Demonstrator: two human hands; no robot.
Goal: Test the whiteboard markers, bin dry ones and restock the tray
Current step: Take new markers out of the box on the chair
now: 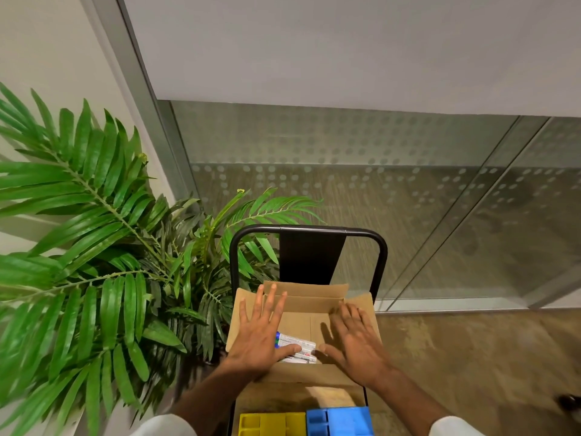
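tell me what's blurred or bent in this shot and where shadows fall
head view: wide-angle lens bends the glass wall's frame; floor through the glass looks streaked, plant leaves at lower left smeared; left hand, box and marker pack fairly sharp; right hand throws a shadow inside the box.

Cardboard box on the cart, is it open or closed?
Open: the cardboard box has its flaps spread, its inner floor shows, and a marker pack lies inside.

The person wears a white top of plain, smooth cloth. The left sleeve [163, 427] shows at the lower edge, left of centre; the right sleeve [452, 427] at the lower right. The left hand [261, 338], the right hand [356, 344] and both forearms are bare.
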